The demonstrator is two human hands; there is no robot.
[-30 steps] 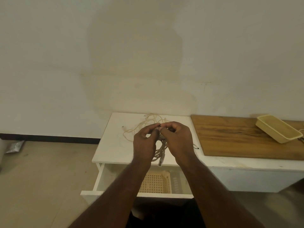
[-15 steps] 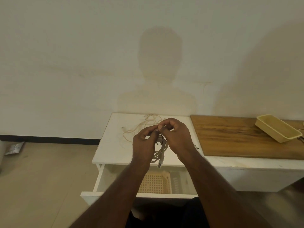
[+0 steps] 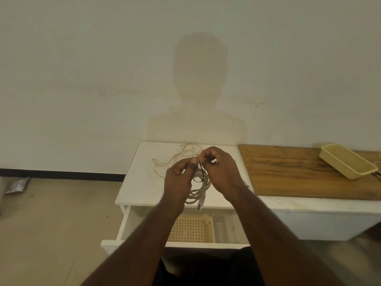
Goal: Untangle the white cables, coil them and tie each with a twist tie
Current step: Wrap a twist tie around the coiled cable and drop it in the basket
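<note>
The coiled white cable [image 3: 199,188] hangs between my hands above the white tabletop [image 3: 140,182], its plug dangling at the bottom over the tabletop's front edge. A dark twist tie [image 3: 201,176] wraps the coil near its top. My left hand [image 3: 179,182] and right hand [image 3: 221,172] meet there, fingers pinching the tie's ends. A loose cable [image 3: 175,159] lies tangled on the tabletop behind the coil. Below the coil, an open drawer [image 3: 185,228] holds a lattice basket [image 3: 190,230]. A beige tray [image 3: 348,161] sits far right.
</note>
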